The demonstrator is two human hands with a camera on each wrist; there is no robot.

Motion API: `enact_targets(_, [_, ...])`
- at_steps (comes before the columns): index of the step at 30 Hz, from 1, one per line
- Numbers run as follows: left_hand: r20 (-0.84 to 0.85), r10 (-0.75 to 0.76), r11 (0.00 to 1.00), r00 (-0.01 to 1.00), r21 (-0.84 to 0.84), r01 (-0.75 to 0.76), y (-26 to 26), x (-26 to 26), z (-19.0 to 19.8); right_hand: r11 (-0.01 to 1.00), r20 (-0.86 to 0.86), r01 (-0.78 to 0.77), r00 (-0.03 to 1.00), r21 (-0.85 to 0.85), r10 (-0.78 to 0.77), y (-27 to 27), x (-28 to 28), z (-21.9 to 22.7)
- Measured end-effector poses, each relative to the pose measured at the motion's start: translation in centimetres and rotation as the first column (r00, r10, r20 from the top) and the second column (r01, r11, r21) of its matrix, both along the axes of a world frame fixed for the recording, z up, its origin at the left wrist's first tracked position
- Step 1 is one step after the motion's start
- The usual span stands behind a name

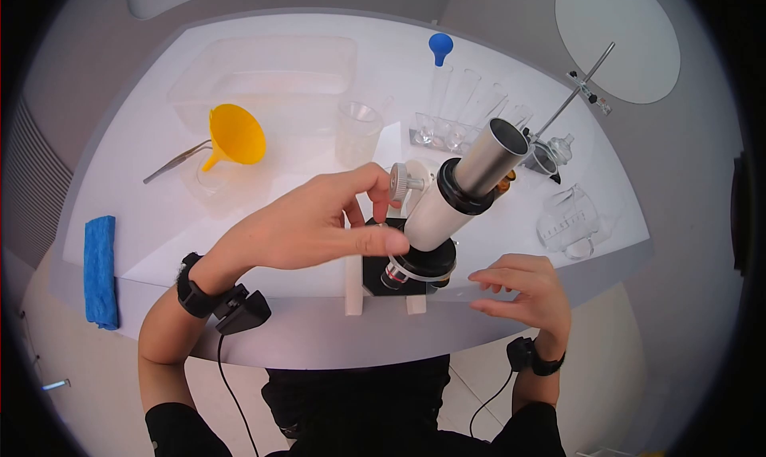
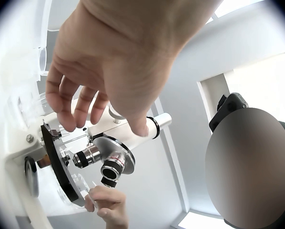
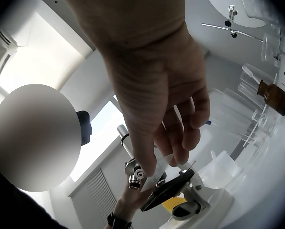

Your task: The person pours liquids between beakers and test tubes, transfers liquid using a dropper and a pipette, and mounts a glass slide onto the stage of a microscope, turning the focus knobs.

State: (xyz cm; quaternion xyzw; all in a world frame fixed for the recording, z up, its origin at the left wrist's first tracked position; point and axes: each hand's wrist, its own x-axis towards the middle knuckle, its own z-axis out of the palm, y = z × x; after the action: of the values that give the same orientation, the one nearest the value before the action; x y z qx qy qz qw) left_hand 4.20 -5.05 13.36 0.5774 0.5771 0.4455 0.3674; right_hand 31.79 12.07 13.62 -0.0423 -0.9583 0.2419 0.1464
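A white microscope (image 1: 435, 216) with a silver tube leans toward the right in the head view. My left hand (image 1: 307, 224) is beside it, fingers loosely bent near the silver knob (image 1: 399, 183) and thumb in front of the tube; contact is unclear. In the left wrist view, objectives (image 2: 87, 156) point at the black stage (image 2: 60, 167). At the stage's right, my right hand (image 1: 523, 293) pinches a clear thin slide (image 3: 158, 172) between thumb and fingers, close to the stage edge (image 3: 168, 192); the slide is barely discernible in the head view.
A yellow funnel (image 1: 237, 135), tweezers (image 1: 177, 162), a clear bin (image 1: 263, 78) and a beaker (image 1: 359, 130) stand behind on the left. Test tubes, a blue bulb (image 1: 440, 47), a metal stand (image 1: 576, 90) and a measuring beaker (image 1: 568, 222) are at the right. A blue cloth (image 1: 100, 272) lies far left.
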Motion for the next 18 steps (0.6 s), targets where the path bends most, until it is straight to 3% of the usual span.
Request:
enact_targets(4, [-0.202, -0.038, 0.999, 0.979, 0.015, 0.041, -0.2, 0.8, 0.2, 1.000, 0.011, -0.001, 1.000, 0.001, 0.001, -0.1, -0.2, -0.2])
enact_targets(8, [-0.291, 0.011, 1.000, 0.957, 0.005, -0.010, -0.2, 1.4, 0.5, 1.000, 0.006, 0.003, 1.000, 0.004, -0.003, -0.2, -0.3, -0.6])
enact_targets(11, [-0.262, 0.074, 0.997, 0.962, 0.003, -0.075, -0.5, 1.9, 0.8, 1.000, 0.001, 0.000, 1.000, 0.007, 0.000, -0.3, -0.4, -0.6])
enact_targets(14, [-0.225, 0.055, 0.994, 0.973, -0.075, -0.073, -0.5, 2.1, 1.1, 1.000, -0.006, -0.002, 1.000, 0.022, 0.002, -0.1, -0.4, -0.8])
enact_targets(18, [-0.201, 0.061, 0.995, 0.978, -0.061, -0.075, -0.3, 2.1, 0.3, 1.000, 0.000, 0.008, 1.000, 0.016, -0.008, -0.2, -0.6, -0.7])
